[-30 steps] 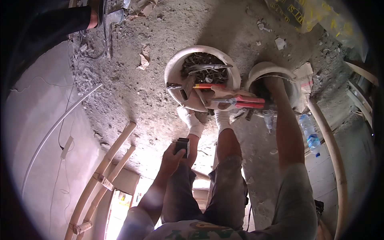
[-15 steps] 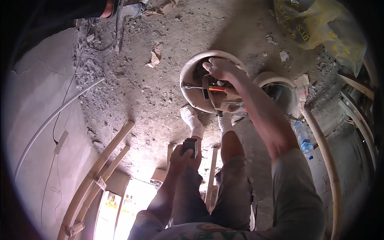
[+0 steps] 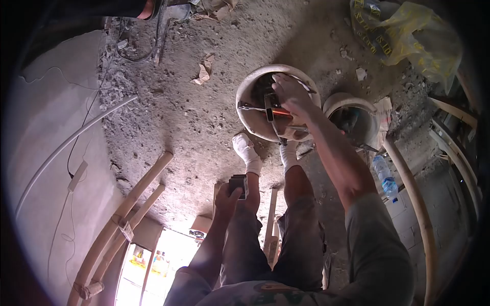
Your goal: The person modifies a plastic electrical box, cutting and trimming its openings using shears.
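Observation:
My left hand (image 3: 227, 198) is wrapped round a small dark block-like object (image 3: 238, 186), low in front of my leg. My right hand (image 3: 291, 93) reaches over the large round bucket (image 3: 246, 118), its fingers bent above the dark contents; what they hold, if anything, is hidden. Beneath and beside that hand, a tool with an orange-red handle (image 3: 281, 112) and a dark metal piece (image 3: 269, 108) lie across the bucket. To the right stands a second, smaller bucket (image 3: 371, 122) with dark things inside.
A plastic bottle (image 3: 385, 178) lies right of my arm, beside a curved wooden pole (image 3: 416, 204). A yellow-printed plastic bag (image 3: 408, 41) is at the upper right. Wooden poles (image 3: 127, 204) and a pale pipe (image 3: 71, 145) are at left. Another person's dark-clothed leg (image 3: 102, 9) shows at top left.
My right hand has moved left, out of the smaller bucket to over the large one. The red-handled pliers seen earlier on its edge are no longer clearly visible. My left hand keeps the dark object.

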`<move>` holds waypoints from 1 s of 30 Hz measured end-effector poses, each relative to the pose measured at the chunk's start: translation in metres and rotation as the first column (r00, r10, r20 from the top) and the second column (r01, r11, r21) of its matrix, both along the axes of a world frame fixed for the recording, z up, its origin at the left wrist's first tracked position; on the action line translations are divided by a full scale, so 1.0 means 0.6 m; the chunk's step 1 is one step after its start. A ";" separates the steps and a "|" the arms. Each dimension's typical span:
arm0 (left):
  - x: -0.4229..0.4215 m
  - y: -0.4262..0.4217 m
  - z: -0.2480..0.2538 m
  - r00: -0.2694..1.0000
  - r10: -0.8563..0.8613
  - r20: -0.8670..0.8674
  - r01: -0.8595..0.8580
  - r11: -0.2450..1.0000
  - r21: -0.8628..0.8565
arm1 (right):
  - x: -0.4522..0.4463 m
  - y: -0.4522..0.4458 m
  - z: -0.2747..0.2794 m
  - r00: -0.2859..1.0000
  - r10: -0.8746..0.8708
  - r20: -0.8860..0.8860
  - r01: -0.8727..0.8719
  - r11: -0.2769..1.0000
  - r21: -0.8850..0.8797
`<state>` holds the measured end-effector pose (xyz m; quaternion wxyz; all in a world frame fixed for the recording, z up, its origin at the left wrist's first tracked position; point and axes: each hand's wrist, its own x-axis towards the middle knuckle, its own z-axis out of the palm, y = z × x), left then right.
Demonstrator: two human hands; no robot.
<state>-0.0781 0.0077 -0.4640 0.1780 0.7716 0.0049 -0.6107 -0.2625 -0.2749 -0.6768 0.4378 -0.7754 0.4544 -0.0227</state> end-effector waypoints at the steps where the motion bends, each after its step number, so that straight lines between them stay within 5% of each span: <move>1: 0.000 -0.003 0.001 1.000 -0.029 0.006 0.029 1.000 0.013 | -0.010 0.010 0.008 0.991 -0.102 0.085 0.102 0.995 0.009; 5: -0.007 -0.019 0.011 1.000 -0.005 -0.002 0.005 1.000 -0.022 | -0.033 0.002 0.114 0.899 -0.407 0.160 0.391 0.912 0.122; 8: -0.007 -0.047 0.028 0.995 -0.102 -0.001 0.102 0.995 0.005 | -0.050 -0.008 0.166 0.684 -0.716 0.135 0.544 0.625 0.560; 10: -0.003 -0.049 0.041 0.993 -0.119 -0.011 0.119 0.993 -0.021 | -0.055 -0.011 0.190 0.517 -0.820 0.246 0.524 0.531 0.666; 14: 0.010 -0.056 0.073 0.989 -0.142 0.043 0.145 0.986 -0.079 | -0.060 -0.014 0.254 0.297 -0.922 0.249 0.448 0.365 0.816; 17: 0.020 -0.081 0.120 0.987 -0.152 0.060 0.158 0.982 -0.106 | -0.056 -0.015 0.333 0.221 -0.972 0.086 0.554 0.197 0.809; 21: 0.060 -0.070 0.154 0.953 -0.274 0.128 0.295 0.933 -0.205 | -0.038 -0.009 0.448 0.161 -0.986 0.037 0.590 0.126 0.797; 23: 0.068 -0.095 0.208 0.954 -0.250 0.165 0.287 0.922 -0.258 | -0.027 0.002 0.510 0.190 -0.964 0.189 0.552 0.264 0.791; 25: 0.090 -0.115 0.247 0.927 -0.316 0.201 0.365 0.881 -0.300 | -0.013 0.016 0.581 0.185 -0.971 0.150 0.474 0.222 0.852; 27: 0.101 -0.139 0.311 0.963 -0.214 0.167 0.267 0.858 -0.439 | -0.004 0.038 0.615 0.410 -0.879 0.242 0.561 0.452 0.693; 28: 0.105 -0.159 0.358 0.953 -0.212 0.215 0.292 0.830 -0.476 | -0.004 0.066 0.571 0.751 -0.547 0.369 0.524 0.834 0.169; 29: 0.109 -0.174 0.398 0.944 -0.206 0.259 0.315 0.803 -0.507 | -0.004 0.095 0.525 0.926 -0.304 0.225 0.377 0.792 -0.480; 30: 0.118 -0.179 0.419 0.950 -0.188 0.248 0.299 0.776 -0.556 | 0.003 0.128 0.508 0.850 -0.405 0.337 0.478 0.861 -0.172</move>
